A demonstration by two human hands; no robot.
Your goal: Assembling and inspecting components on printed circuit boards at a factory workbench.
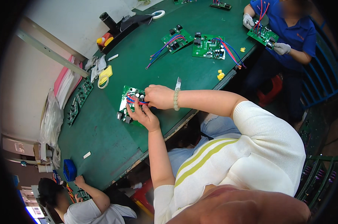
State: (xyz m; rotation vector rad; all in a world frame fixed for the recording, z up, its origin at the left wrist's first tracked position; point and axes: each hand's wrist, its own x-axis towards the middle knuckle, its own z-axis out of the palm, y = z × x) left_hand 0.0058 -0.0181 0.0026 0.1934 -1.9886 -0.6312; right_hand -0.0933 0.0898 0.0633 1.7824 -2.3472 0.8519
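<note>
On the green tabletop (113, 138) in front of me lies a green circuit board (127, 92) carrying black and silver components. Red and blue wires (131, 99) run across it. My left hand (145, 118) rests over the board's near side, fingers spread and touching the wires. My right hand (159, 96), with a pale bead bracelet at the wrist, is closed at the board's right edge. Its fingertips pinch the wires' ends, partly hidden by the fingers.
Two wired circuit boards (208, 47) lie farther off, near crumpled yellow scraps (220, 75). A tape roll (103, 82) and more boards (79, 99) are at left. A gloved co-worker (297, 35) holds a board at upper right; another co-worker (90, 209) sits lower left beside a blue container (69, 170).
</note>
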